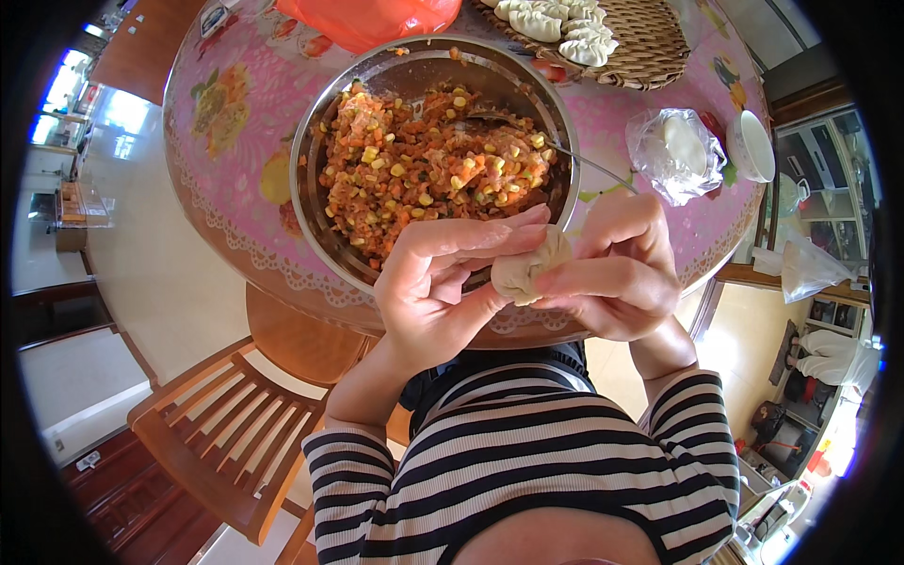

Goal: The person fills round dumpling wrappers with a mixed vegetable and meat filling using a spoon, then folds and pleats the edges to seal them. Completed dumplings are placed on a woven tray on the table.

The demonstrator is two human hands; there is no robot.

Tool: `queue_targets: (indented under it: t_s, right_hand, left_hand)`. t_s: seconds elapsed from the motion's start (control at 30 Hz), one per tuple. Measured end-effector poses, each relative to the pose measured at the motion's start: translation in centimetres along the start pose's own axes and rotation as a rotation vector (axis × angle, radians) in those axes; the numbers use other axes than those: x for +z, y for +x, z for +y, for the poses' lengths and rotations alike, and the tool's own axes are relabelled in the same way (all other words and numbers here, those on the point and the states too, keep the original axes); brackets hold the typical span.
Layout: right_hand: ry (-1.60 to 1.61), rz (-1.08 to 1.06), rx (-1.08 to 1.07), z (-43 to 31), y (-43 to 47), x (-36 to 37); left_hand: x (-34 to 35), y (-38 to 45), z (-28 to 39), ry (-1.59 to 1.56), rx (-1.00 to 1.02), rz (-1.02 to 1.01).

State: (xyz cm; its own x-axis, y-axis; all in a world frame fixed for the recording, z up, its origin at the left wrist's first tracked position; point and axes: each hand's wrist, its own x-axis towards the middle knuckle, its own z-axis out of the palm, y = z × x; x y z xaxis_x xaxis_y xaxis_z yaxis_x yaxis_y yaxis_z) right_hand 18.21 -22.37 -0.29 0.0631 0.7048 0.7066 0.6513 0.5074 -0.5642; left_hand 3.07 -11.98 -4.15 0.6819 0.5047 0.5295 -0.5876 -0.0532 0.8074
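Note:
Between my two hands is a pale dough dumpling (pixel 526 272), partly pleated, held just above the near right rim of a steel bowl. My left hand (pixel 452 282) supports it from the left, thumb below and fingers behind. The thumb and forefinger of my right hand (pixel 621 268) pinch its right side. The steel bowl (pixel 302 212) contains filling (pixel 424 169) of minced meat, corn and diced carrot. A metal spoon (pixel 593 164) rests in the filling, its handle passing over the right rim. At the top, folded dumplings (pixel 590 42) sit on a woven wicker tray (pixel 650 49).
A clear plastic bag with round dough wrappers (pixel 681 148) lies right of the bowl, beside a white bowl (pixel 751 147). An orange-red plastic bag (pixel 374 21) is behind the steel bowl. The round table (pixel 233 191) has a patterned cover. A wooden chair (pixel 233 438) stands at the lower left.

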Motion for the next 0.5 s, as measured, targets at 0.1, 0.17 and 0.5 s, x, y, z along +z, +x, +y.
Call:
queue_targets:
  t_s: [0.1,0.17,0.5]
  right_hand:
    - [-0.056,-0.041,-0.024,0.34,0.05,-0.06]
    - [-0.055,-0.035,0.001,0.29,0.18,0.18]
    - [0.054,-0.051,0.141,0.37,0.15,-0.3]
  left_hand:
    - [0.07,-0.03,-0.05,-0.057,-0.001,-0.002]
    - [0.08,-0.04,-0.03,-0.054,-0.021,0.0]
    - [0.34,0.28,0.36,-0.048,-0.162,0.025]
